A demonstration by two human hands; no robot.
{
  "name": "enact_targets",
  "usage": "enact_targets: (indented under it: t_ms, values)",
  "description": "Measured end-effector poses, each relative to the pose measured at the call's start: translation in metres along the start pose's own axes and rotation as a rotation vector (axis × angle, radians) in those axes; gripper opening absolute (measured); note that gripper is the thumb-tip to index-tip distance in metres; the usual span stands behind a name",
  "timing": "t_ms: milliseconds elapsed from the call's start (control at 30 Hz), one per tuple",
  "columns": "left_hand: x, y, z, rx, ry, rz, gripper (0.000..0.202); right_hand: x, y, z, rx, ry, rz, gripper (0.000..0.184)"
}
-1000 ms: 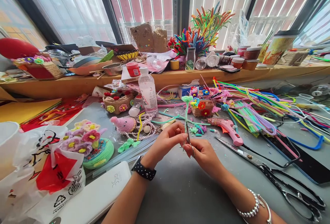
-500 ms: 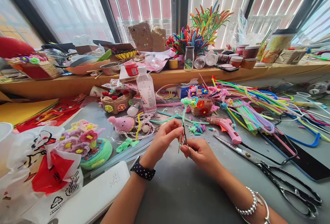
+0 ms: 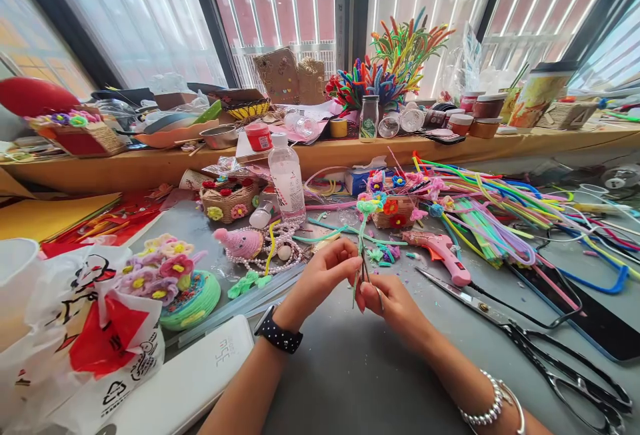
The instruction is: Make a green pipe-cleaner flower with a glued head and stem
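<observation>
My left hand (image 3: 327,278) is closed in a pinch on the stem of a mint-green pipe-cleaner flower (image 3: 369,205), which stands upright above my fingers. The stem's lower ends hang below my fingertips. In my right hand (image 3: 395,301), closed as well, is a small pair of dark metal scissors (image 3: 364,263). Their blades point up along the stem, close to or touching it; my fingers partly hide them. Both hands are nearly together over the grey table (image 3: 330,381). Behind them lie green and purple fuzzy scraps (image 3: 387,253).
Large black-handled scissors (image 3: 505,321) and a pink glue gun (image 3: 440,255) lie at right, before piled pipe cleaners (image 3: 500,205). At left are a white power bank (image 3: 200,375), a plastic bag (image 3: 85,328) and a flower-topped green cake (image 3: 193,295). A bottle (image 3: 287,178) stands behind.
The view has shifted slightly, so most things sit a little lower and to the right. Both hands keep their holds on the flower and scissors; the flower head looks turned a little.
</observation>
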State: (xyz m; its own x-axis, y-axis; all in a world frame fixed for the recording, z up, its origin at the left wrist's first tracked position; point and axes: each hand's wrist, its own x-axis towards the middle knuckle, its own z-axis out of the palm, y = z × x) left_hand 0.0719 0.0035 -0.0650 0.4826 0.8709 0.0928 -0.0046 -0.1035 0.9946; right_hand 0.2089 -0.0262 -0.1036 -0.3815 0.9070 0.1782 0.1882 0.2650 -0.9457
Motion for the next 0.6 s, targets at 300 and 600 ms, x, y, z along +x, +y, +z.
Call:
enact_targets:
  t_ms: [300,600]
  values:
    - [0.0011,-0.0013,-0.0035,0.04,0.025,0.035,0.016,-0.0004,0.0011,0.0004,-0.031,-0.059,0.004,0.058]
    - [0.0007,-0.0011,-0.0056,0.052,0.004,0.038,0.017,0.0013,-0.0008,0.0005,-0.119,-0.002,0.034,0.055]
